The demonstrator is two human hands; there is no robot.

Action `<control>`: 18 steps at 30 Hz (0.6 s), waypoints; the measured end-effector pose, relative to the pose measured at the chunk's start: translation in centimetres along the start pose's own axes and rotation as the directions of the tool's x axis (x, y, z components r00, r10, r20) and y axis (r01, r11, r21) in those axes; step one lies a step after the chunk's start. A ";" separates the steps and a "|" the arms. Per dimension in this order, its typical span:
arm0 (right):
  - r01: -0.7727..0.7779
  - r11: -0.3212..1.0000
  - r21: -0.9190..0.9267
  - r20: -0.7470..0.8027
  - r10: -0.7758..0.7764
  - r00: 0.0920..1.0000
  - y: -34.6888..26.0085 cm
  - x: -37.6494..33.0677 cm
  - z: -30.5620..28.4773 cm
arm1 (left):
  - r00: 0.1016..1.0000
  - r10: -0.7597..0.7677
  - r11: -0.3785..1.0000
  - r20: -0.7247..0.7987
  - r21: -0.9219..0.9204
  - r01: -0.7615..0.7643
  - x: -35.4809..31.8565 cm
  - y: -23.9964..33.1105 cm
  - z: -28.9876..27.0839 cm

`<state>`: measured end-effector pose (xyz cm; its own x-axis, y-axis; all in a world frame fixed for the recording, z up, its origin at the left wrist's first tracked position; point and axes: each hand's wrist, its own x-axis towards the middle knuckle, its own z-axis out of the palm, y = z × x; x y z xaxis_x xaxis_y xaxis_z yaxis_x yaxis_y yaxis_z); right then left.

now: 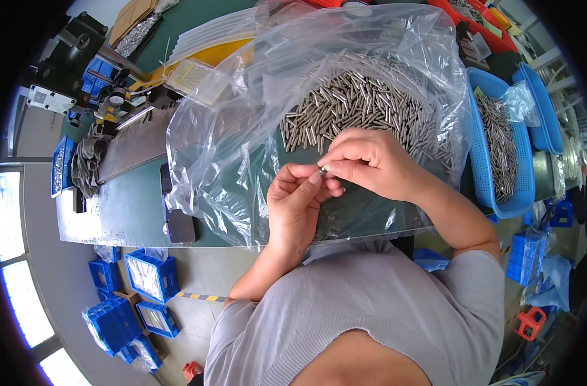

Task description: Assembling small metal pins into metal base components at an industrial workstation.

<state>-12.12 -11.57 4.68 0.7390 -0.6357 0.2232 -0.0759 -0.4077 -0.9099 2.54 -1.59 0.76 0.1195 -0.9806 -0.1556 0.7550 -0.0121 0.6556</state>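
My left hand (298, 194) and my right hand (369, 162) meet over the near edge of a clear plastic sheet (232, 183). Between the fingertips of both is a small metal part (323, 170), mostly covered by the fingers. The left thumb and fingers pinch it from below, and the right thumb and forefinger close on it from above. Just beyond my hands a heap of slim metal pins (364, 103) lies on the plastic.
A blue basket (478, 161) of similar pins stands at the right, beside another blue basket (539, 109). A red bin (493, 38) sits far right. At left are a dark phone (180, 226) and a bench machine (110, 96). Blue crates (153, 275) stand on the floor.
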 end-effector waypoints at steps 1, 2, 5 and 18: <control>0.000 1.000 -0.001 0.000 0.000 1.000 0.1 0.0 -0.1 | 1.000 0.000 1.000 0.001 -0.001 0.000 0.0 -0.1 0.0; -0.031 0.999 0.021 0.023 0.031 0.999 0.2 0.0 -0.3 | 1.000 -0.003 1.000 -0.007 0.005 0.003 0.0 -0.1 0.1; -0.180 0.962 0.207 0.095 0.163 0.982 0.6 0.0 -0.2 | 1.000 -0.015 1.000 0.006 0.021 0.015 0.0 0.0 0.1; -0.371 0.841 0.395 0.048 0.384 0.922 1.7 1.1 -4.3 | 0.999 -0.031 0.999 0.012 -0.021 0.031 0.0 0.2 -0.1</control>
<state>-14.33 -15.77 4.86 0.6846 -0.7110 -0.1605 -0.0737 0.1515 -0.9857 2.71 -1.55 0.84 0.0881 -0.9820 -0.1671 0.7718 -0.0387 0.6347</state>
